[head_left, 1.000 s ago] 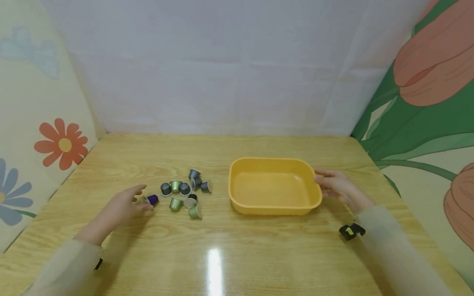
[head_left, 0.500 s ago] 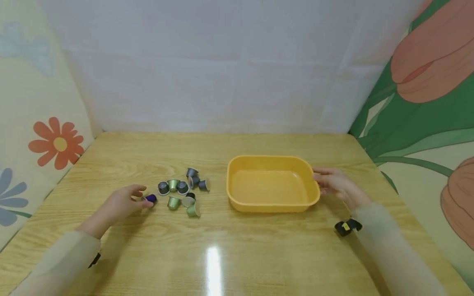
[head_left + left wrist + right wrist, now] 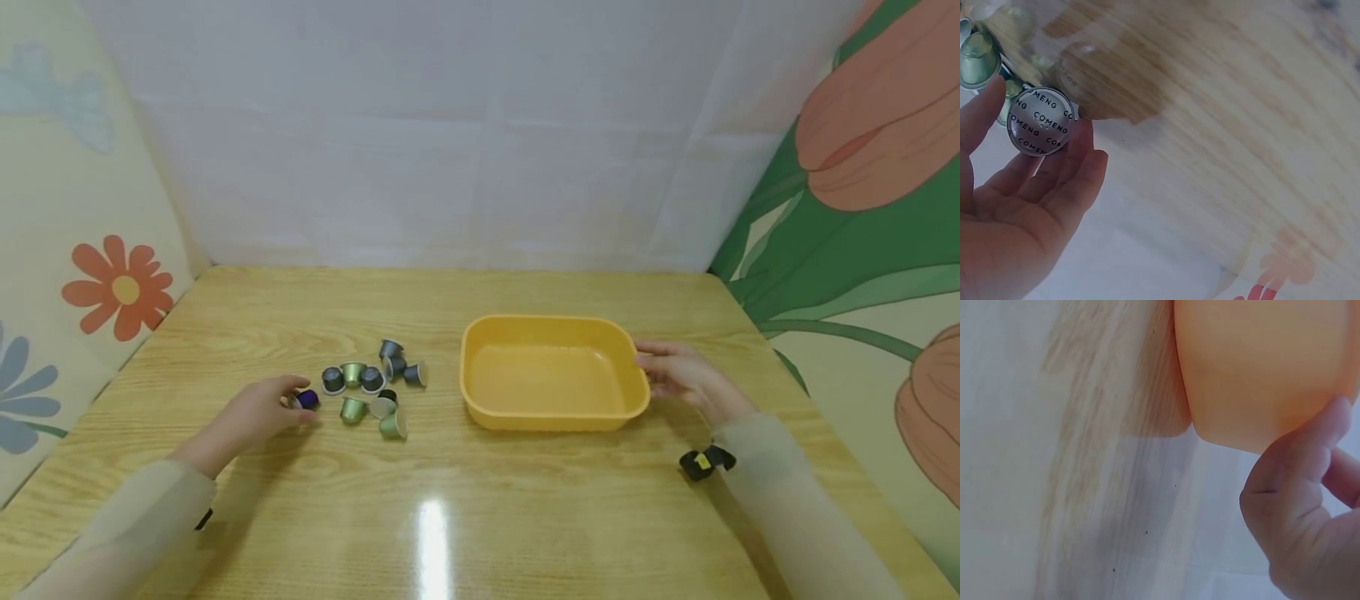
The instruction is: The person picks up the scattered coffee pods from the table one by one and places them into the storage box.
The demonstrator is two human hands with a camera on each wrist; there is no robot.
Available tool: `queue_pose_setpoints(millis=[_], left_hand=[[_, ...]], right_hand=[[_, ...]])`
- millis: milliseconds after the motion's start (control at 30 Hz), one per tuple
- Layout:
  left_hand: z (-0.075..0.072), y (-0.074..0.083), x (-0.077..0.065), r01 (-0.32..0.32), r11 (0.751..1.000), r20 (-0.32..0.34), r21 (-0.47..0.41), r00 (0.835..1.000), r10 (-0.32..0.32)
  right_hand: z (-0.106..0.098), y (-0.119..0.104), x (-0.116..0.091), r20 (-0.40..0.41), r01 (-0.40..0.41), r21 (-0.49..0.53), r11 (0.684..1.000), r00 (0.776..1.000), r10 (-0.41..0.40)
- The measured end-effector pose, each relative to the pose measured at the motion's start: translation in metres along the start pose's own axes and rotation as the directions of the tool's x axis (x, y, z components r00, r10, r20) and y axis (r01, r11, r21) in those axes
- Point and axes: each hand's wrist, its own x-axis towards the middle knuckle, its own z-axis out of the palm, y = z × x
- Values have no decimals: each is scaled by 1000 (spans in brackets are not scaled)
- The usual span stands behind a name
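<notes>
Close around a purple coffee capsule (image 3: 307,400) lies my left hand (image 3: 258,412), thumb and forefinger on either side. In the left wrist view, the capsule's printed silver lid (image 3: 1041,122) faces the camera; the fingertips are at its edge and the thumb (image 3: 985,112) looks slightly apart. Several green capsules (image 3: 353,410) and dark grey capsules (image 3: 372,380) lie loosely just right of that hand. My right hand (image 3: 686,379) touches the right end of a yellow plastic basin (image 3: 555,421), fingers against its outer side and rim; some fingertips are hidden.
A glossy wood-grain table (image 3: 525,517) carries everything, with a bright reflection near its front. A white sheet (image 3: 450,167) hangs behind it. Printed flower panels (image 3: 862,275) stand at both sides. Black wrist straps (image 3: 705,462) show at the sleeves.
My left hand has shifted slightly right, bringing its fingers farther around the purple capsule. My right hand stays at the basin's end. The basin and the other capsules stay put.
</notes>
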Motion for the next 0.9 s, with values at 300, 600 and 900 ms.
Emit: queue_pose_setpoints(millis=[300,600,900], left_hand=[[1,-4,0,-20,999,-31,-27,999,19],[-2,-3,-1,14,1000,-23,-22,1000,-14],[-6,4,-1,22,998,-40,-51,999,-24]], right_hand=[[0,1,1,3,2,-34,999,1000,-2],[-2,2,1,9,4,-37,999,1000,-3],[-1,1,0,2,-2,-49,999,1000,2]])
